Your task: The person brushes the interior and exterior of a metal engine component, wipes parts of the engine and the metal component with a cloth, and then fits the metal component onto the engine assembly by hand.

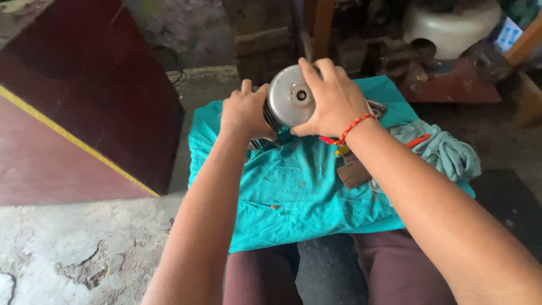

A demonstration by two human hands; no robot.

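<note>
A round grey metal motor housing point(288, 101) with a hub in its end plate is held up over a teal cloth point(293, 192). My right hand point(333, 96) wraps over its top and right side, fingers curled around the rim. My left hand point(244, 113) grips its left side, where dark slotted fins show. A red and yellow thread band point(351, 129) circles my right wrist. Both hands are closed on the housing, which is tilted with its flat end facing me.
A wooden-handled tool point(354, 172) and an orange-handled one point(419, 140) lie on the cloth beside a crumpled pale green rag point(446, 152). A dark red panel point(84, 101) stands at the left. White tub point(451, 25) and clutter sit behind. Cracked concrete floor point(84, 248) lies below.
</note>
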